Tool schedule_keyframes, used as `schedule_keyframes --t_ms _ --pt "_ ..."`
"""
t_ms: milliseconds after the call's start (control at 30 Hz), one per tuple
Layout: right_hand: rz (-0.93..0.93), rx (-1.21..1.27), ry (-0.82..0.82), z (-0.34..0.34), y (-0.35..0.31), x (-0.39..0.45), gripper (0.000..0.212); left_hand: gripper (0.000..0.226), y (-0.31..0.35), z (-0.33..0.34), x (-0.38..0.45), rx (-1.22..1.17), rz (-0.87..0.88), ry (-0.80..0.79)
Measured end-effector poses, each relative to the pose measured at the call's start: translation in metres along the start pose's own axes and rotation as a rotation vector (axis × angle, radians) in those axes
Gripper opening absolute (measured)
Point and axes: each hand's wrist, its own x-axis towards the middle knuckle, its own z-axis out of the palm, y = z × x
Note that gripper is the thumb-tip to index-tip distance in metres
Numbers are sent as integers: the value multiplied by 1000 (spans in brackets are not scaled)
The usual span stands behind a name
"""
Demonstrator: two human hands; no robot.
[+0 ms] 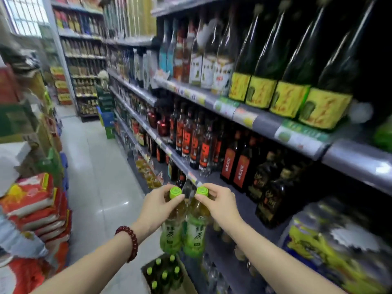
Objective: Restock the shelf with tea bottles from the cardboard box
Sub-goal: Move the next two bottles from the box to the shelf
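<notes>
Green-capped tea bottles (172, 221) (195, 225) upright, side by side, pinched at necks: left hand (158, 205), right hand (219, 203). Above cardboard box (186, 279). Shelf (222, 247) lies right and forward; right bottle nearer.

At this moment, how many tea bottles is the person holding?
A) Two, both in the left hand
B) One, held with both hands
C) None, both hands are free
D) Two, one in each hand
D: the left hand grips one green-capped tea bottle near its neck and the right hand grips a second tea bottle, above the cardboard box.
</notes>
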Motion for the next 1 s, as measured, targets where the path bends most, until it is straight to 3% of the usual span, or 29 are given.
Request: schedule_keyframes --t_ms 67,167,400,667,833,1000 --pt "-57 -41 47 -22 -27 2 3 4 28 -12 10 -6 56 -22" --pt "-82 -72 121 -54 -64 4 6 10 72 -27 21 -23 118 -33" --pt "-105 -103 268 -123 -133 -9 21 16 161 -37 39 -107 261 -111" --pt "-62 -76 478 -199 -180 -40 41 19 248 -29 46 -301 420 -323" --pt "-53 -111 548 -250 -197 -78 6 15 301 -3 30 -437 483 -421" --pt "-72 -145 718 -298 -205 -126 4 10 355 33 1 -569 554 -475"
